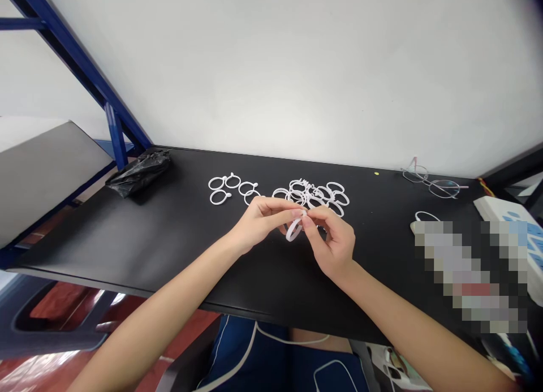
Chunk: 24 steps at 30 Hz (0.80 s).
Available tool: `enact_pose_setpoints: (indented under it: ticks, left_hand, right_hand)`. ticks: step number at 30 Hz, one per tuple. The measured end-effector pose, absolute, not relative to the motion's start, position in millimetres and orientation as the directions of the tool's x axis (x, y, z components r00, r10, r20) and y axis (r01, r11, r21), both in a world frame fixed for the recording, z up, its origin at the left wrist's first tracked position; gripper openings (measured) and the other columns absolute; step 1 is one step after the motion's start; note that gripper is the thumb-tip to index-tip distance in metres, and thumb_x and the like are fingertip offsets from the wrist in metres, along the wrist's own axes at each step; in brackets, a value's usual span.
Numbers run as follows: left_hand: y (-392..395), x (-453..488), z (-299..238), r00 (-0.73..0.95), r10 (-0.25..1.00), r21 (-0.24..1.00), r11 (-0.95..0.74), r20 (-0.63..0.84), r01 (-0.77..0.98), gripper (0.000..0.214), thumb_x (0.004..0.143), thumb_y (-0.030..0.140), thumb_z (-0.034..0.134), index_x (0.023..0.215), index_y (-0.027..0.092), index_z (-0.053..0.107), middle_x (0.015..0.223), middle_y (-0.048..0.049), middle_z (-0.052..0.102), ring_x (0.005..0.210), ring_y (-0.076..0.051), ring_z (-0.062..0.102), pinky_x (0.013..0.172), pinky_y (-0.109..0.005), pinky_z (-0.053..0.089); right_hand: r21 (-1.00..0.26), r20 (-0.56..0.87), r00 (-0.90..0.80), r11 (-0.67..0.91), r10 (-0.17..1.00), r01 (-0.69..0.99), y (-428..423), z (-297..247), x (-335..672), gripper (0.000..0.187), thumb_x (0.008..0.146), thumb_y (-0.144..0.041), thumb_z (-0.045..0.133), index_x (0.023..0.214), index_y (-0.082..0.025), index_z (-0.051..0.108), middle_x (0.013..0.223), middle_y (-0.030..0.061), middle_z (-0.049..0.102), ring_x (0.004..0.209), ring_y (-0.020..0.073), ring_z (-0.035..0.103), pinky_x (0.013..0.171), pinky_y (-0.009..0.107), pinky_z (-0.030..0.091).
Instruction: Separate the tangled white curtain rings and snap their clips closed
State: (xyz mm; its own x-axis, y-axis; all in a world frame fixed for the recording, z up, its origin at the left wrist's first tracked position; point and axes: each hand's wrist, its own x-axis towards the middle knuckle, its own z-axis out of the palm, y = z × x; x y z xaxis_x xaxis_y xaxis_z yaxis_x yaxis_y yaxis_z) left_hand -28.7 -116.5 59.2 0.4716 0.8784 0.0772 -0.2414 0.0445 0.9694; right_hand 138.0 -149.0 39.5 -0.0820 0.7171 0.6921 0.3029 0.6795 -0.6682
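Observation:
Both my hands meet above the middle of the black table and pinch one white plastic ring between them. My left hand grips the ring's upper left side with closed fingers. My right hand pinches its right side with thumb and forefinger. Just behind the hands lies a pile of several white rings. A smaller group of white rings lies flat to the left of the pile.
A crumpled black plastic bag sits at the table's far left. Wire-rimmed glasses lie at the far right near the wall. A white power strip is at the right edge. A blue metal frame stands at left.

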Motion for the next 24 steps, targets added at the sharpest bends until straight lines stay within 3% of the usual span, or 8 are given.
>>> enact_pose_setpoints:
  ticks: [9,24]
  left_hand:
    - [-117.0,-28.6,58.3,0.472,0.879,0.979,0.024,0.075,-0.200,0.021,0.083,0.032,0.072,0.098,0.018,0.079,0.081,-0.0039,0.075,0.065,-0.011,0.065,0.060,-0.022,0.053]
    - [-116.7,-28.0,59.7,0.462,0.880,0.987,-0.043,0.111,-0.154,0.020,0.085,0.034,0.070,0.094,0.017,0.076,0.083,-0.0041,0.072,0.065,-0.010,0.062,0.055,-0.019,0.050]
  right_hand:
    - [-0.674,0.688,-0.064,0.670,0.723,0.312,-147.7,40.4,136.9,0.009,0.089,-0.013,0.058,0.089,-0.022,0.062,0.073,-0.0016,0.066,0.061,0.0116,0.062,0.056,0.025,0.053]
    - [-0.689,0.681,-0.061,0.667,0.730,0.282,-147.9,36.2,138.3,0.013,0.091,-0.012,0.055,0.091,-0.022,0.063,0.080,-0.0003,0.065,0.068,0.0123,0.063,0.059,0.026,0.054]
